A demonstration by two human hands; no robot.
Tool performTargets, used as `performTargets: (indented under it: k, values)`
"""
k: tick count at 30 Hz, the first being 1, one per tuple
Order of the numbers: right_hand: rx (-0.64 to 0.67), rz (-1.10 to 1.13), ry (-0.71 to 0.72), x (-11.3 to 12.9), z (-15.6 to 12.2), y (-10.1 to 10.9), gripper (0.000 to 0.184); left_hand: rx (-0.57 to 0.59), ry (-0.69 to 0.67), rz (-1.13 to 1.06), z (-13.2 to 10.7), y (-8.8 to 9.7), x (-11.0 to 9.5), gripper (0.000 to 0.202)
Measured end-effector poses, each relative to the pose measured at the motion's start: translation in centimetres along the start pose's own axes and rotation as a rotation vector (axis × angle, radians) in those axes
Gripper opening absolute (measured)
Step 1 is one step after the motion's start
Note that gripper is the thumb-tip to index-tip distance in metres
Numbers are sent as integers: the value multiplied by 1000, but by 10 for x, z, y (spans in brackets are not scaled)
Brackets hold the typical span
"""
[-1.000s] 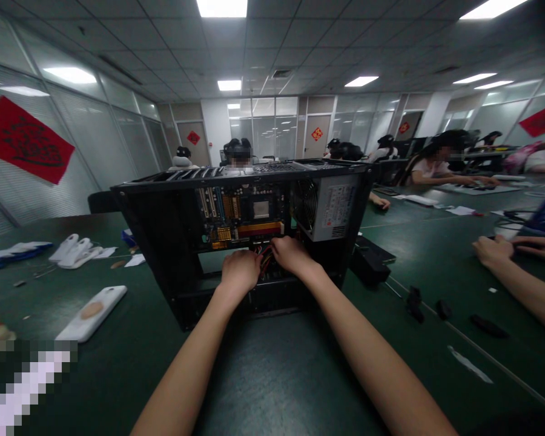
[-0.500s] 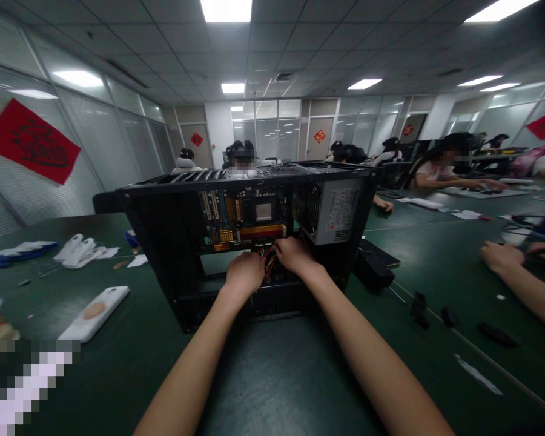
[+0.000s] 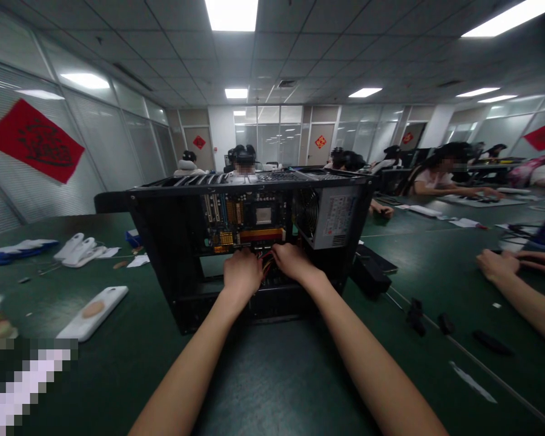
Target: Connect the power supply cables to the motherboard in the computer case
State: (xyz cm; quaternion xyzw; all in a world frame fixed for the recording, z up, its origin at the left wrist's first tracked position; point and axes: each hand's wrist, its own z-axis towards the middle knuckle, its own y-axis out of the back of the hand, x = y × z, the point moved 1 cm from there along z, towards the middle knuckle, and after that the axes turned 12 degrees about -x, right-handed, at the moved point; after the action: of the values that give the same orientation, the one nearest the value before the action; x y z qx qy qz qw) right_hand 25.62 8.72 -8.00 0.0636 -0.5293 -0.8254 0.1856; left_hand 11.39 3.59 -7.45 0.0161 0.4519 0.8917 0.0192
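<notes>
1. Reaching into an open-sided computer case (image 3: 172, 192) with both arms, we work at its lower middle. The case stands on the green table (image 3: 263, 375) straight ahead of us, its exposed inside facing us.
2. We have our left hand (image 3: 243, 272) at a bundle of coloured wires (image 3: 266, 265), its fingers curled in and gripping them from the left; the back of the hand hides most of the fingertips.
3. We have our right hand (image 3: 293, 263) at the same wires from the right, thumb and fingers pinched on them. The 2 hands are close together but apart, with red, yellow and dark strands showing between them.
4. Just above our hands we see the circuit board (image 3: 229, 212) with its square metal chip (image 3: 263, 215), and to the right of it the silver power supply (image 3: 335, 218) with its round fan (image 3: 307, 212).
5. To our left on the table lie a white phone-shaped object (image 3: 111, 298) bearing a round tan disc (image 3: 93, 309), and farther off some white, looped items (image 3: 79, 251).
6. To our right, near the case, sits a black box (image 3: 370, 275); beyond it lie 3 small black pieces (image 3: 491, 343) and a clear strip (image 3: 472, 381).
7. At our far right we see a co-worker's 2 hands (image 3: 497, 266) above the same table, well apart from ours.
</notes>
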Motion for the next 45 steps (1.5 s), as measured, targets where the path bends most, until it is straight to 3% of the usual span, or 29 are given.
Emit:
performTargets:
  k: [23,31,34,39,45]
  values:
    - [-54,7,-38,-1,9,0,28,45,-20,-98,1,-3,1,33]
    - [-101,30,-36,0,7,2,29,-31,111,-80,-16,9,-1,33]
    - [-127,28,-17,6,3,8,29,-112,137,-48,-38,4,-2,35]
    - [-234,41,97,14,-12,21,35,-468,-20,-25,-61,-13,1,36]
    - [-123,-49,130,-4,-52,27,54,-751,-226,-17,-58,-21,5,32]
